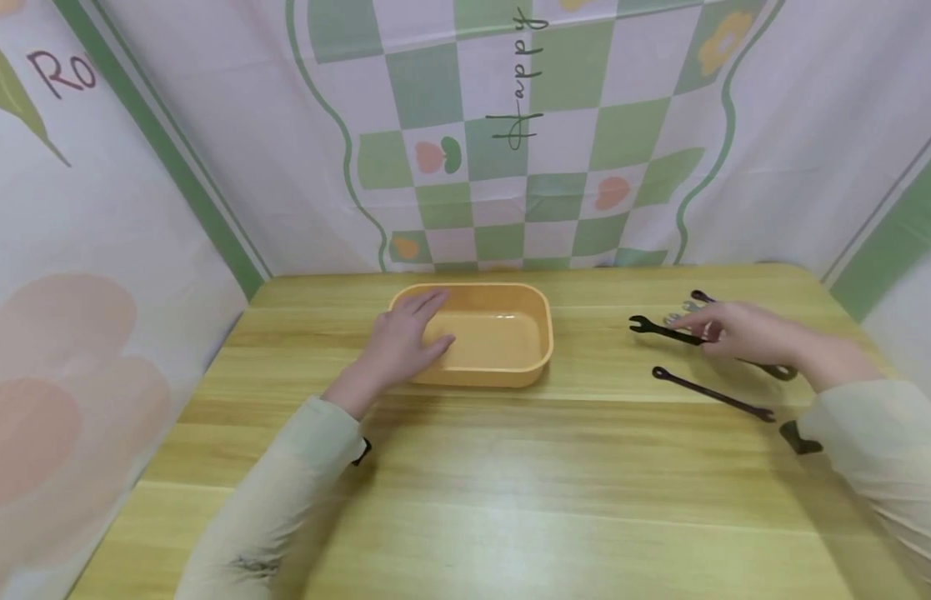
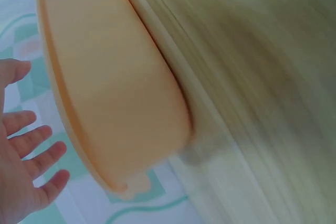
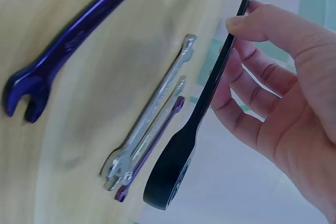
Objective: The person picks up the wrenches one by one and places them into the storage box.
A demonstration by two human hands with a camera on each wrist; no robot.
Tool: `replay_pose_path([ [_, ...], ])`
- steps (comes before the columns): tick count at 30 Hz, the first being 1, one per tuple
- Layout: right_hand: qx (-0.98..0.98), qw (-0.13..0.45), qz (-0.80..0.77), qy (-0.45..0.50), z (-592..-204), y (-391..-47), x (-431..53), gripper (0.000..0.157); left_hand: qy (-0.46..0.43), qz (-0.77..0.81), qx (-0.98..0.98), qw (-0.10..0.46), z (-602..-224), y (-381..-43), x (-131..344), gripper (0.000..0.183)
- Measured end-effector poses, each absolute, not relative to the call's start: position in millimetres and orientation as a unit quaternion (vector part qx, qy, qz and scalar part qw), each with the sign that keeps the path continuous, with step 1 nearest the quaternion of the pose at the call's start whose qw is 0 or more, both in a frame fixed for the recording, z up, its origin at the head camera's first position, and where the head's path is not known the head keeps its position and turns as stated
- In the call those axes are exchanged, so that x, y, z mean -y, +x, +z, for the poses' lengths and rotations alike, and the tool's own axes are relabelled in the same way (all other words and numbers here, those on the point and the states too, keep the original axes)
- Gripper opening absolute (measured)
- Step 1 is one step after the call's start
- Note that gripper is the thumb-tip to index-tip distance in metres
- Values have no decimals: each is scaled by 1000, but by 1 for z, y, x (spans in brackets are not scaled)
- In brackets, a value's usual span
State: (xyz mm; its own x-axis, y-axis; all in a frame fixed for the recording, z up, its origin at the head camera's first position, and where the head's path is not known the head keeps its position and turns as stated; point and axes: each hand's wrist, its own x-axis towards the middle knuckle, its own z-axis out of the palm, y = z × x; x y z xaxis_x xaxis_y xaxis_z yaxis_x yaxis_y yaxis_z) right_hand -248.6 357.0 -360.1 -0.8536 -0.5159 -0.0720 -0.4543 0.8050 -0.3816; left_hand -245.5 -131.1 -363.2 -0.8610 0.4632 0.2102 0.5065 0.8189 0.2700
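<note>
My right hand (image 1: 743, 329) pinches a black combination wrench (image 1: 668, 332) between thumb and fingers. The wrench's open end points left, and in the right wrist view its thick ring end (image 3: 170, 169) hangs lowest. On the table beneath lie two silver wrenches (image 3: 152, 108) and a small purple wrench (image 3: 152, 148), side by side. A larger purple wrench (image 1: 713, 393) lies apart, nearer the front. My left hand (image 1: 401, 346) reaches over the left end of a yellow-orange plastic bin (image 1: 510, 379), its fingers spread and relaxed, holding nothing.
The wooden table (image 1: 510, 483) ends at the back against a checkered green and white cloth (image 1: 495, 167). Another printed cloth (image 1: 97, 250) hangs along the left side. Dark wrist straps show below both sleeves.
</note>
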Motion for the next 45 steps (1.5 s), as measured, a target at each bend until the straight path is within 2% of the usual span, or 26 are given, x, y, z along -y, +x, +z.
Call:
replay_pose_path([
  [7, -948, 87, -173, -252, -349, -250, -351, 49, -258, -174, 947, 75, -369, -248, 157, 70],
  [19, -944, 88, -175, -264, -337, -256, -327, 48, -221, -167, 960, 48, -378, -247, 187, 79],
  [30, -933, 102, -185, -291, -329, -261, -306, 47, -194, -151, 969, 3, -385, -248, 197, 91],
  [45, -927, 91, -190, -310, -318, -269, -278, 47, -192, -161, 968, -31, -390, -249, 199, 95],
])
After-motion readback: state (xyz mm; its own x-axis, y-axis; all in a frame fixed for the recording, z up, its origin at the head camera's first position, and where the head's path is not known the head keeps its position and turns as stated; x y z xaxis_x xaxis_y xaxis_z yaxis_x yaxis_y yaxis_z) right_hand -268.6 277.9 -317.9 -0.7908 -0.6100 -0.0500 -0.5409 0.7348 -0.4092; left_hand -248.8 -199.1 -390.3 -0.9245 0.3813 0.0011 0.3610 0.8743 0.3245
